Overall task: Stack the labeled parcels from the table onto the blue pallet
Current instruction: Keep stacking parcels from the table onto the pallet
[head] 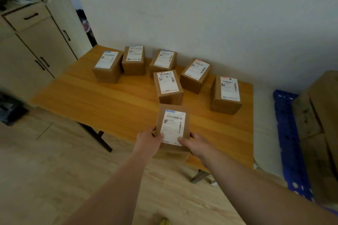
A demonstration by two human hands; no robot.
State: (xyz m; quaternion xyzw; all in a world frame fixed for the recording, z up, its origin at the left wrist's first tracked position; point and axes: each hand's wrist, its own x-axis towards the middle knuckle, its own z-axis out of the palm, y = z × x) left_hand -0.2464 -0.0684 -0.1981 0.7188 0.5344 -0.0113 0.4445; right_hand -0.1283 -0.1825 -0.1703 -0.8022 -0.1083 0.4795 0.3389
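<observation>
Cardboard parcel [172,129] between both hands (outstretched)

I see brown cardboard parcels [170,87] on my feed, each topped with a white label [173,126] printed with black barcodes; some labels carry a blue strip, others a red one. The bench [102,97] is warm orange wood grain. The pallet [288,133] is bright blue, the wall [201,5] plain white, the floor [54,160] pale wood.
</observation>
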